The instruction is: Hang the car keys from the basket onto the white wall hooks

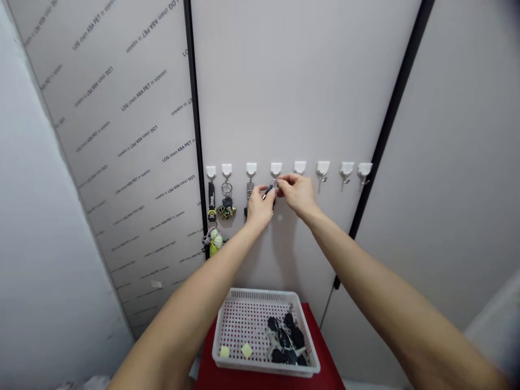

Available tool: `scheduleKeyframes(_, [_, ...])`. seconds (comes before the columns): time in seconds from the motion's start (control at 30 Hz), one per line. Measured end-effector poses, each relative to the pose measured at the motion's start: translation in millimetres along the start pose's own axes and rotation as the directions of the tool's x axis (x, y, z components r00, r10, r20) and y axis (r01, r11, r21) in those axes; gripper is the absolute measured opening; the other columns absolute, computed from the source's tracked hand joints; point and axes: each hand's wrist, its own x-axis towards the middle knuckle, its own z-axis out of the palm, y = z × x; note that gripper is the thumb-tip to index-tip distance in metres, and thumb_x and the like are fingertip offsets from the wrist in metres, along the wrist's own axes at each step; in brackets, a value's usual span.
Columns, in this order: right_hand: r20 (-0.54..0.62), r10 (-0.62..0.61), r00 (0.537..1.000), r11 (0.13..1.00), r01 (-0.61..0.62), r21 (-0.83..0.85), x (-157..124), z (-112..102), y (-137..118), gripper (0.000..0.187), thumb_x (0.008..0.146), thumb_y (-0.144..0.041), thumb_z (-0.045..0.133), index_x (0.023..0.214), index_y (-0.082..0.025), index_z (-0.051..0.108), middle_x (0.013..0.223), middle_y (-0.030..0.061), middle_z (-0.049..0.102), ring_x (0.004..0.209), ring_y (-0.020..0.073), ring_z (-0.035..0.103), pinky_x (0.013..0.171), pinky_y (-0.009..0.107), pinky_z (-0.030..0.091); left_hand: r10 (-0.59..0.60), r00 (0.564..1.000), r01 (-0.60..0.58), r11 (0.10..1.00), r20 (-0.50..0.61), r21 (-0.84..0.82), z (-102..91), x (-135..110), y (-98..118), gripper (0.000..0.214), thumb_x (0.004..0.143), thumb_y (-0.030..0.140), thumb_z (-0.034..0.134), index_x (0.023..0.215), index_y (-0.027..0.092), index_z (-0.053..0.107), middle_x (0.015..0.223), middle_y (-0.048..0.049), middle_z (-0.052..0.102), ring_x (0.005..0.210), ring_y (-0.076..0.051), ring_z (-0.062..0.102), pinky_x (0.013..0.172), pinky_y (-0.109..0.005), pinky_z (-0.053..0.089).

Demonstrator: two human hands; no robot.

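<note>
Both my hands are raised to a row of white wall hooks. My left hand [259, 207] is closed on a dark key [268, 190] just under the fourth hook [276, 169]. My right hand [298, 193] pinches the key's ring at that same hook. Keys hang on the three hooks to the left: a black strap keychain [211, 201], a keyring with a green charm [226, 206] and another key bunch [248, 190]. Whether the ring is over the fourth hook is hidden by my fingers.
Several bare hooks [323, 169] continue to the right. Below, a white perforated basket [233, 319] on a red surface [329, 374] holds several dark keys [286, 341] and two pale yellow pads [246, 350]. Black vertical strips [194, 108] divide the wall panels.
</note>
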Motion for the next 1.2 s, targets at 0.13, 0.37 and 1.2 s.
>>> scheduleKeyframes(0.13, [-0.038, -0.008, 0.999, 0.989, 0.003, -0.146, 14.7, 3.7, 5.6, 0.016, 0.061, -0.02, 0.042, 0.064, -0.012, 0.056, 0.049, 0.0003, 0.053, 0.043, 0.0089, 0.05, 0.049, 0.022, 0.042, -0.006, 1.0, 0.009, 0.995, -0.031, 0.102, 10.9, 15.3, -0.5, 0.028, 0.067, 0.037, 0.041, 0.081, 0.013, 0.048, 0.066, -0.0035, 0.056, 0.058, -0.011, 0.051, 0.055, -0.022, 0.04])
scheduleKeyframes(0.37, [-0.012, -0.081, 0.997, 0.958, 0.075, -0.278, -0.3, -6.0, 25.7, 0.023, 0.063, -0.019, 0.038, 0.074, -0.012, 0.057, 0.057, 0.0025, 0.058, 0.053, 0.0108, 0.053, 0.057, 0.025, 0.041, -0.122, 0.991, 0.113, 0.985, 0.057, 0.132, 8.6, -8.8, -22.8, 0.03, 0.068, 0.038, 0.038, 0.084, 0.014, 0.045, 0.067, -0.0038, 0.056, 0.054, -0.011, 0.052, 0.05, -0.022, 0.039])
scheduleKeyframes(1.2, [0.682, 0.258, 0.684, 0.7, 0.354, -0.62, -226.6, -14.9, 135.2, 0.017, 0.071, -0.023, 0.039, 0.072, -0.021, 0.055, 0.076, 0.0025, 0.056, 0.081, 0.0164, 0.042, 0.075, 0.036, 0.019, -0.24, 0.77, -0.209, 0.78, 0.591, 0.59, -35.4, -181.1, -174.2, 0.023, 0.061, 0.018, 0.045, 0.084, 0.016, 0.051, 0.084, -0.0042, 0.05, 0.083, -0.015, 0.043, 0.076, -0.027, 0.032])
